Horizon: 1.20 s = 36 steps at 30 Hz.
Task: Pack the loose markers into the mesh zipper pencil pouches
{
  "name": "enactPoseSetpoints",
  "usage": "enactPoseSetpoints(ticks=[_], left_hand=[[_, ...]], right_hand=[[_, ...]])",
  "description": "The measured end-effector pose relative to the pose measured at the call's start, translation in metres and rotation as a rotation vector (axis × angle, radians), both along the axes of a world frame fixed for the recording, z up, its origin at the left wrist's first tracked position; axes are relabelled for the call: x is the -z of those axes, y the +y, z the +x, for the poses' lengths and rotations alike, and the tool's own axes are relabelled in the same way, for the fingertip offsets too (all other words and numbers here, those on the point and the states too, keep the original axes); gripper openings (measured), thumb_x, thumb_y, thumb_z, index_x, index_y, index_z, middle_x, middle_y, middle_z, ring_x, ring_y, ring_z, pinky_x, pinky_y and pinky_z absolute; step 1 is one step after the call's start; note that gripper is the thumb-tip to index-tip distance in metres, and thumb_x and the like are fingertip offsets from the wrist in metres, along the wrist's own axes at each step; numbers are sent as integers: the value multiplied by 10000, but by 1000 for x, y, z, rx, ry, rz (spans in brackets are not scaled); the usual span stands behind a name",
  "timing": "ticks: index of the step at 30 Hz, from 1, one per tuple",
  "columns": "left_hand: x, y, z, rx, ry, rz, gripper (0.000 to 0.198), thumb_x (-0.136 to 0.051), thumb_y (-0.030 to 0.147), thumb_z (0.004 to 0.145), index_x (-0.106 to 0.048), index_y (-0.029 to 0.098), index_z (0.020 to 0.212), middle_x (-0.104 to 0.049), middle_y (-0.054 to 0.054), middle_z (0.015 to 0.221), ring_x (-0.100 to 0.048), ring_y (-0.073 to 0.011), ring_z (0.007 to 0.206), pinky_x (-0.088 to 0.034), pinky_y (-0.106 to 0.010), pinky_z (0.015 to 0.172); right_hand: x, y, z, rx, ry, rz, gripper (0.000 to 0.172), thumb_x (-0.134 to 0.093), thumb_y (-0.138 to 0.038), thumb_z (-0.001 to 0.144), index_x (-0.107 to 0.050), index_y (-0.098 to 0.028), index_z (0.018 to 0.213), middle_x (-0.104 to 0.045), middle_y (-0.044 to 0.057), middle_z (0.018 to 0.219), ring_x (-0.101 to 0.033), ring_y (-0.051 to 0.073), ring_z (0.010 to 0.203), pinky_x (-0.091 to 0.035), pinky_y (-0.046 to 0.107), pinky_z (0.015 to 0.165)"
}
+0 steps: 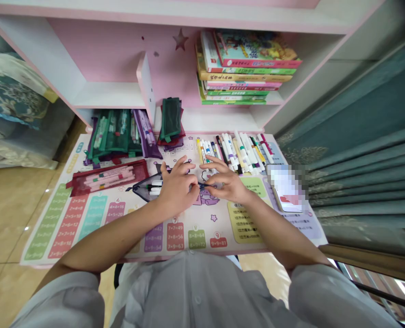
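A dark blue mesh zip pouch (140, 190) lies on the desk with several white markers (154, 187) inside it. My left hand (179, 184) rests over its right part, thumb and index finger pinched at the pouch's right end. From the other side my right hand (227, 182) pinches the same end, its other fingers raised. Both pinches meet near a small dark tip of the pouch; whether it is the zip pull I cannot tell. Just behind my hands lies a row of loose markers (238, 150) in several colours.
A red mesh pouch of markers (110, 176) lies at left, with green pouches (115, 132) and a purple pouch (145, 130) behind it. Folded pouches (171, 119) lean by the shelf. Stacked books (243, 77) fill the shelf's right side. A phone (286, 187) lies at right.
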<state>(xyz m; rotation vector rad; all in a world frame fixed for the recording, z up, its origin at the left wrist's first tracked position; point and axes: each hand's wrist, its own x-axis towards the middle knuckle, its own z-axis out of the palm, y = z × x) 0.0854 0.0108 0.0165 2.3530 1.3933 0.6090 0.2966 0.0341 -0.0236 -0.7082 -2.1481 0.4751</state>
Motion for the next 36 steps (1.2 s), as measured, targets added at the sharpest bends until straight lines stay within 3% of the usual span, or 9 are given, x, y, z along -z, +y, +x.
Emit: enactPoseSetpoints(ticks=[17,36], left_hand=[[-4,2,-5,-13,2,-2,166,-573,151,794,-643,206,655,-658,-48,1247,-412,-358,1393,-164,-768,1082],[-7,3,-8,-31,17,-14,177,-564,135,756,-598,199,595,-671,-57,1230,-428,-365,1380,-155,-796,1089]], right_hand=[[-2,2,5,2,-20,-63,65,-723,-254,794,-689,-284,747,-652,-17,1286,-419,286,1415,-381,571,1162],[1,2,4,12,-11,-49,91,-700,-228,790,-655,-262,718,-656,9,1282,-426,290,1415,-406,552,1148]])
